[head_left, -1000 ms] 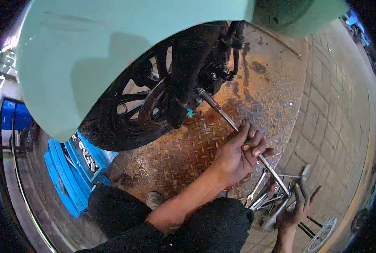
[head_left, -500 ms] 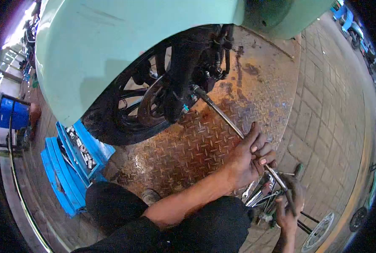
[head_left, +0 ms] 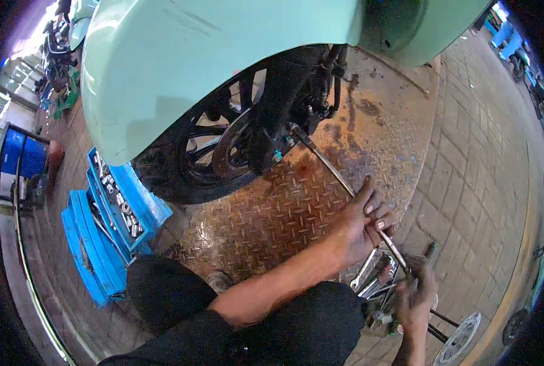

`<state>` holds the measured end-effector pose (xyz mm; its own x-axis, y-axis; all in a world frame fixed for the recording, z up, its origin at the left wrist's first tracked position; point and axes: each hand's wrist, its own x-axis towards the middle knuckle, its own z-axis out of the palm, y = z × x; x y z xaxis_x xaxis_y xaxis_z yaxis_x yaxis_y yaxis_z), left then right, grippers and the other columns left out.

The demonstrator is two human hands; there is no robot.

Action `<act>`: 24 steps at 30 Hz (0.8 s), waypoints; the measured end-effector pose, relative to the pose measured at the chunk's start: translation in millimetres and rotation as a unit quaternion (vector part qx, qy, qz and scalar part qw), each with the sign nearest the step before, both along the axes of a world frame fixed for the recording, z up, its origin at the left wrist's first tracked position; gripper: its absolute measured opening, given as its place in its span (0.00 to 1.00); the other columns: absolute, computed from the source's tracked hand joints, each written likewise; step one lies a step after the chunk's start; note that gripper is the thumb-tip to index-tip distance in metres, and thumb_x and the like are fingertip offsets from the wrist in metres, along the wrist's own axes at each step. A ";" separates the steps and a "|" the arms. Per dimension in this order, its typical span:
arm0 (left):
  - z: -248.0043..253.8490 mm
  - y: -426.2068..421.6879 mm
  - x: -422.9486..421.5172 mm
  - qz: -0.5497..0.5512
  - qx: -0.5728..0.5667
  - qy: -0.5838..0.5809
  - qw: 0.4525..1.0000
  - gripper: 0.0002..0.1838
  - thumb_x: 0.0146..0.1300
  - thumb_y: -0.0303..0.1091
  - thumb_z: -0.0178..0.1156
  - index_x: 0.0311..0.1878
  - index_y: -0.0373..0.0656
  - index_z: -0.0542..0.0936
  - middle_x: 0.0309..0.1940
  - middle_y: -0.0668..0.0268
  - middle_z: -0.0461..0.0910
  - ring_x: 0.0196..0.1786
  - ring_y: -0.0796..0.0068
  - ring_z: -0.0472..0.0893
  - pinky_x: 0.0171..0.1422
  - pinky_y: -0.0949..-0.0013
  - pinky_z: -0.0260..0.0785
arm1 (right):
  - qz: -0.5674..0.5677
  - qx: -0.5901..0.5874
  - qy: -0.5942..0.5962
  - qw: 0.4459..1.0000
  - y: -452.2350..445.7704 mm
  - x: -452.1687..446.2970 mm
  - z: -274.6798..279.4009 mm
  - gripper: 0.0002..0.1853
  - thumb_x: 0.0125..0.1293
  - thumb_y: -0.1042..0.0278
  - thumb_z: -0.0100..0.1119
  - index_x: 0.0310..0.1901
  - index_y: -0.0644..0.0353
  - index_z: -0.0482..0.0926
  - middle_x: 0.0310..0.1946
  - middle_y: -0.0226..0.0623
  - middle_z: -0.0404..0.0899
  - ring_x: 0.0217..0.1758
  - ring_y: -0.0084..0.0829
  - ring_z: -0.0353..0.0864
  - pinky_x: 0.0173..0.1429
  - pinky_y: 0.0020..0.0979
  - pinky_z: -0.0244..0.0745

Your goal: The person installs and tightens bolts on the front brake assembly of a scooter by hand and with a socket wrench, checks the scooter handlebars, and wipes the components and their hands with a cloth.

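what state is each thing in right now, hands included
Wheel: mounted, partly hidden
Green panel: in place, scuffed
Metal bar: slanted, upper end beside the wheel
Left hand: fingers curled around the bar
Right hand: blurred at the bar's lower end, grip unclear
Blue toolbox: open, sockets showing
Spanners: lying bunched together
Floor plate: stained, rusty-looking

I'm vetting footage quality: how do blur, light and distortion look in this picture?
Head view: the right hand is blurred, the left hand on the metal bar sharper; head view: soft shadow on the green panel, glare on part of the patterned metal plate; head view: wide-lens curving bends the outer paving, corners black.
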<state>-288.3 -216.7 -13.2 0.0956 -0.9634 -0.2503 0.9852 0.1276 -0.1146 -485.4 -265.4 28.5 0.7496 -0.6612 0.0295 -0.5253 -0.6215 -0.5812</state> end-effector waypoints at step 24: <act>-1.0 -0.8 23.3 0.025 -0.013 0.006 1.000 0.25 0.68 0.55 0.46 0.17 0.53 0.61 0.14 0.75 0.54 0.22 0.77 0.64 0.35 0.68 0.64 | 0.003 -0.314 0.057 0.948 -5.1 9.8 -8.4 0.20 0.64 0.52 0.48 0.48 0.60 0.71 0.47 0.48 0.73 0.50 0.44 0.72 0.55 0.36 0.67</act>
<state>-264.9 -217.6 -14.2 0.1409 -0.9639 -0.2260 0.9762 0.1732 -0.1303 -475.6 -270.5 20.1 0.7748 -0.5366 0.3343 -0.5583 -0.8288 -0.0363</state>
